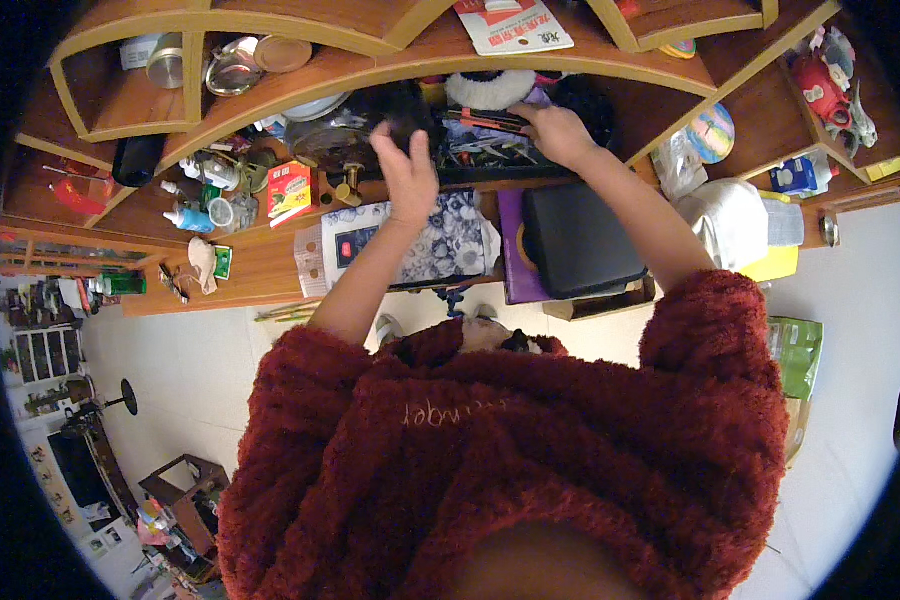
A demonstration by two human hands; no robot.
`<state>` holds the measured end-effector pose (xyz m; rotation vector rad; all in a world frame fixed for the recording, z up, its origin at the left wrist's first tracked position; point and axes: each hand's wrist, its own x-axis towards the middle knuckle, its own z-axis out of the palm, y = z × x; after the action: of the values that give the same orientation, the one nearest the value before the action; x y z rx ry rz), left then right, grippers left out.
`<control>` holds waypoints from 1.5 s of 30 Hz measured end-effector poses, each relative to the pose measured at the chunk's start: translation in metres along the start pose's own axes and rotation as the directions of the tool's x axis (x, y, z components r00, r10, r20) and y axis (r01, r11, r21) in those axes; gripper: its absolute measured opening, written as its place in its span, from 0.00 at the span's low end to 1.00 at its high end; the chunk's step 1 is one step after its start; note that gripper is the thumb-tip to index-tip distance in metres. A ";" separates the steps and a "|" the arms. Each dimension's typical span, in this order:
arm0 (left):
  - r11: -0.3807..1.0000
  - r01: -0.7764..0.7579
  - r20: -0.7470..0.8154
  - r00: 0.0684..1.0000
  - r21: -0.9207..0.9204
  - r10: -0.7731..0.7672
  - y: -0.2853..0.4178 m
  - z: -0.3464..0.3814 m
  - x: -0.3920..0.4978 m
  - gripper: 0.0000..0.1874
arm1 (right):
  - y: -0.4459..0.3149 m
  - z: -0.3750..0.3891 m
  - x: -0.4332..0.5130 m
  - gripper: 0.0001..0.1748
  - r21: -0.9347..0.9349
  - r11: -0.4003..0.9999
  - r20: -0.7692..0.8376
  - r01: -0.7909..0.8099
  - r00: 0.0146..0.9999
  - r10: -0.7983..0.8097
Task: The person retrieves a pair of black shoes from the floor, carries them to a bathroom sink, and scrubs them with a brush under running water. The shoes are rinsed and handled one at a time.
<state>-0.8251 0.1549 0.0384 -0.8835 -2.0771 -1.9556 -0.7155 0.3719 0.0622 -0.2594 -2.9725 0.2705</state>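
My left hand (411, 180) is raised above the shelf with its fingers apart and holds nothing. It is close to a large dark, shiny rounded vessel (330, 139) and a small brass-coloured fitting (351, 180). My right hand (562, 136) reaches over a black open box (487, 175) that holds a jumble of thin items. Its fingers pinch the right end of a dark strip-like item with orange parts (487, 120); its exact kind is hard to tell. A white fluffy item (491, 90) lies just behind that.
Before me lie a blue-and-white floral packet (450, 232) and a black case (585, 240) on a purple item (511, 255). A red-and-yellow box (291, 191) and small bottles (191, 220) stand at left. A white bag (727, 221) sits at right; wooden shelf dividers (675, 135) surround the space.
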 end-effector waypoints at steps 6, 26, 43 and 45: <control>0.962 -0.199 0.197 0.967 0.189 0.162 0.012 -0.028 -0.002 0.21 | -0.011 0.018 -0.028 0.23 -0.324 0.901 0.032 0.288 0.955 -0.293; 0.817 -0.491 0.331 0.858 0.304 0.393 0.001 0.016 -0.014 0.22 | -0.040 0.046 -0.021 0.09 -0.319 0.947 -0.101 0.044 0.992 -0.080; 0.579 -0.758 0.766 0.552 0.299 0.328 0.003 0.041 -0.019 0.28 | 0.005 -0.002 -0.056 0.41 0.193 0.853 -0.541 -0.486 0.673 0.505; 0.564 -0.767 0.780 0.541 0.305 0.315 0.005 0.035 -0.020 0.29 | 0.006 -0.001 -0.048 0.39 0.183 0.855 -0.590 -0.486 0.641 0.491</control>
<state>-0.7962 0.1823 0.0280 -1.9391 -2.0470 -0.5114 -0.6674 0.3688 0.0557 -0.9621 -2.1834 0.1970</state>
